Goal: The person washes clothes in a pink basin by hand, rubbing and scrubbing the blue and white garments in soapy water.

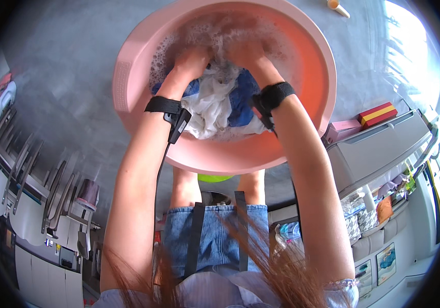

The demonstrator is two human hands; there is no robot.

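Observation:
A large pink plastic basin (227,157) holds cloudy, foamy water and wet cloth. Both of my hands reach into its far half. My left hand (195,61) is partly under the suds, beside the bunched white cloth (210,104). Across from it, my right hand (247,54) dips into the water above a piece of blue cloth (242,101). White fabric runs up between the two hands. Foam and murky water hide the fingers of both hands, so their grip is not visible. Each wrist wears a black strap with a small device.
A bright green object (215,178) shows beneath the basin's near rim, between my legs. Chairs (31,184) stand at the left, and a grey cabinet (381,142) at the right carries a red and yellow box (377,115). A small pale object (339,8) lies on the grey floor.

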